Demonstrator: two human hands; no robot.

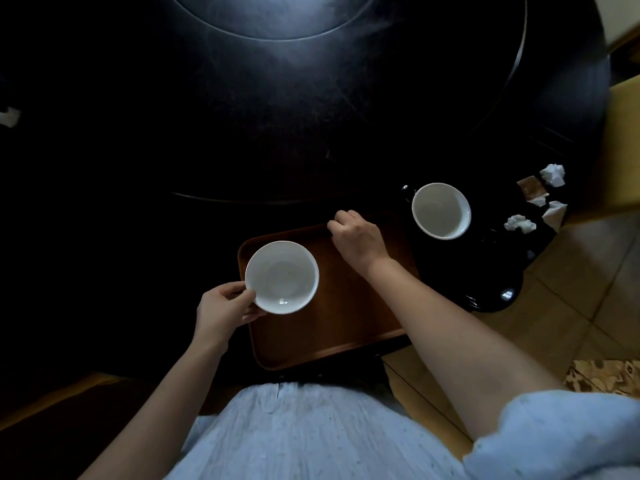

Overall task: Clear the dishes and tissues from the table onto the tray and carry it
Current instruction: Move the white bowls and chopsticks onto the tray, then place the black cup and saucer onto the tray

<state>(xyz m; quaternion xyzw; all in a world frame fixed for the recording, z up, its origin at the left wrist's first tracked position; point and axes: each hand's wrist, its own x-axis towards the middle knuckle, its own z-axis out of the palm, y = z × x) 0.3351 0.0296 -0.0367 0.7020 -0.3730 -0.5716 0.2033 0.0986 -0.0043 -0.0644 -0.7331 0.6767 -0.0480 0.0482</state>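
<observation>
A brown rectangular tray (346,317) lies on the near edge of a dark round table (277,133). My left hand (225,308) grips the rim of a white bowl (281,277), which is over the tray's left end. My right hand (356,237) is closed at the tray's far edge; what it holds cannot be made out. A second white bowl (441,211) stands on the table to the right of the tray. Crumpled white tissues (519,224) lie right of that bowl, with another tissue (553,174) farther back.
A small brown square item (531,192) and a tissue pack (554,213) lie at the table's right edge. A white scrap (9,116) lies at the far left. A raised round turntable (273,15) fills the table's middle. Tiled floor (571,289) and a yellow chair (623,143) are on the right.
</observation>
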